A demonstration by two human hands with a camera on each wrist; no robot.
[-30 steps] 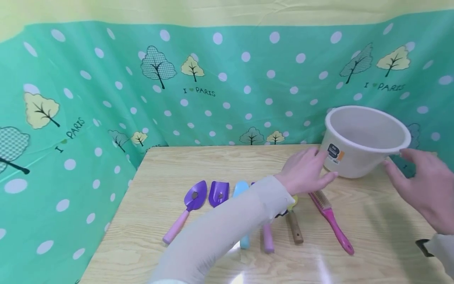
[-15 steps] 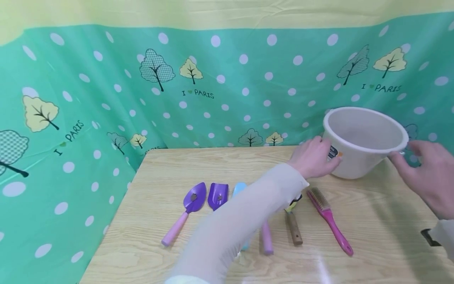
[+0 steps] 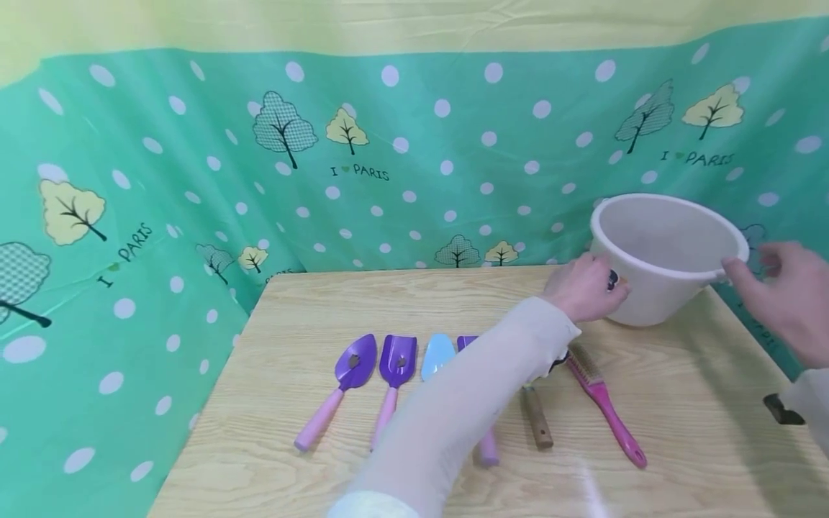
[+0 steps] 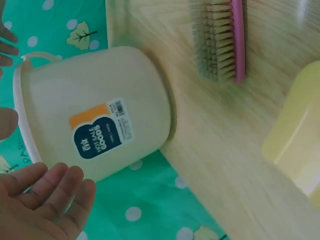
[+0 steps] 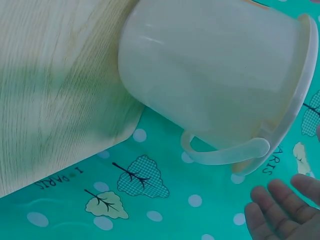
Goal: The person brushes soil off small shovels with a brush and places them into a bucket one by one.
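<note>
White bucket (image 3: 650, 295), upright at the far right corner of the table (image 3: 294, 309): expect light, stiff, slightly slick plastic, best held by opposite sides of its rim (image 3: 676, 274). You see bare inner wall; its floor is hidden. Your left hand (image 3: 586, 289) and right hand (image 3: 786, 302) flank it, fingers extended, grasping nothing. The pink hairbrush (image 3: 609, 409) lies nearby.

- The pale-sleeved left arm (image 3: 447, 403) reaches forward and slants across toward the right.
- The left hand (image 3: 586, 288) leads it, left fingers (image 4: 76, 192) loosely extended.
- The right hand (image 3: 786, 302) is held out farther right, thumb (image 3: 743, 282) pointing leftward, right fingers (image 5: 280, 204) relaxed and slightly bent.
</note>
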